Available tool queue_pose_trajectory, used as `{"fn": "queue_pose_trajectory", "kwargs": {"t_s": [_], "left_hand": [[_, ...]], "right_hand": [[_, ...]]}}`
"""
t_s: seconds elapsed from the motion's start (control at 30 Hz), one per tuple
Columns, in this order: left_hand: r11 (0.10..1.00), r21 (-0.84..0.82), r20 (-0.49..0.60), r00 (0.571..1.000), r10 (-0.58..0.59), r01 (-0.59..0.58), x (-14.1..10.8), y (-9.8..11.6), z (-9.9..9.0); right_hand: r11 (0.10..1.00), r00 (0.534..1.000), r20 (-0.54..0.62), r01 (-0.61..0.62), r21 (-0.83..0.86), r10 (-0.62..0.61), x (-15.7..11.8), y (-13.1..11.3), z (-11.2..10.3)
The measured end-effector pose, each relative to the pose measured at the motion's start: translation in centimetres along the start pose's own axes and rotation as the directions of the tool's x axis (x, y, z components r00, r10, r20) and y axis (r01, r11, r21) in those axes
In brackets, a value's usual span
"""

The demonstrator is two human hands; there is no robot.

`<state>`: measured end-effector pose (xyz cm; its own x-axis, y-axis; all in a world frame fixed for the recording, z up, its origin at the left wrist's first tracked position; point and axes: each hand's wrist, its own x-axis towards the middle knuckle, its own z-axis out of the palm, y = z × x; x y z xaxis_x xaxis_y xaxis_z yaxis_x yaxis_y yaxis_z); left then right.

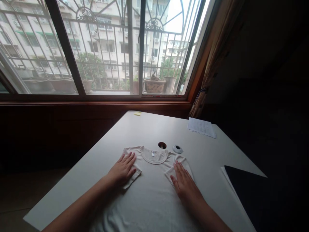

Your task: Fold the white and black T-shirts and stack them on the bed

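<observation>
A white T-shirt [152, 190] lies spread on the white table, its round neckline and small label toward the window. Both of its short sleeves are folded inward over the front. My left hand [124, 167] rests flat on the left sleeve, fingers stretched out. On the right sleeve lies my right hand [183, 180], also flat with its fingers extended. Neither hand grips the cloth. The shirt's lower part runs out of view at the bottom and is partly hidden by my forearms.
The white table [149, 129] has a round cable hole [162, 145] with its loose grommet cover [177, 149] beside it. Printed papers [201, 126] lie at the back right, a yellow sticky note [137, 113] at the far edge. A dark folder-like item [243, 190] sits at right.
</observation>
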<state>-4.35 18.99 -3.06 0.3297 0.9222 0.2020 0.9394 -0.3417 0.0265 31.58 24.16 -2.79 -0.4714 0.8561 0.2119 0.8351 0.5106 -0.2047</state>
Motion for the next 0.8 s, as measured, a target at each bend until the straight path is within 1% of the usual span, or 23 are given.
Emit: {"fn": "queue_pose_trajectory", "kwargs": {"t_s": [0.07, 0.1, 0.17, 0.27, 0.37, 0.43, 0.63, 0.8], "left_hand": [[1.0, 0.005, -0.028, 1.0, -0.004, 0.004, 0.0, -0.2, 0.2], [1.0, 0.008, -0.039, 0.999, -0.002, 0.003, 0.0, -0.3, 0.3], [1.0, 0.013, -0.042, 0.999, 0.004, -0.003, 0.1, -0.4, 0.4], [1.0, 0.013, -0.015, 1.0, -0.007, 0.007, 0.4, -0.7, 0.5], [1.0, 0.008, 0.004, 1.0, -0.029, 0.029, 0.9, -1.2, 0.5], [0.999, 0.006, -0.003, 0.999, -0.038, 0.038, 1.3, -1.9, 0.5], [0.994, -0.003, 0.005, 0.994, -0.107, 0.107, 2.2, -4.6, 0.7], [0.984, -0.006, 0.03, 0.983, -0.18, 0.18, 2.7, -6.6, 0.5]], "right_hand": [[0.995, 0.993, 0.079, -0.085, -0.052, 0.089, -0.4, 0.9, 0.6], [0.992, 0.988, 0.107, -0.106, -0.067, 0.112, -0.5, 1.0, 0.7], [0.989, 0.98, 0.143, -0.126, -0.08, 0.137, -0.5, 0.9, 0.8], [0.987, 0.97, 0.187, -0.14, -0.083, 0.154, 0.2, 0.6, 0.7], [0.989, 0.969, 0.2, -0.13, -0.068, 0.142, 1.6, 0.4, 0.6], [0.992, 0.972, 0.201, -0.112, -0.05, 0.12, 2.8, 0.3, 0.5], [0.998, 0.971, 0.23, -0.053, -0.035, 0.06, 6.9, -0.5, 0.6], [0.999, 0.975, 0.22, -0.024, -0.033, 0.03, 10.2, -1.0, 1.4]]}}
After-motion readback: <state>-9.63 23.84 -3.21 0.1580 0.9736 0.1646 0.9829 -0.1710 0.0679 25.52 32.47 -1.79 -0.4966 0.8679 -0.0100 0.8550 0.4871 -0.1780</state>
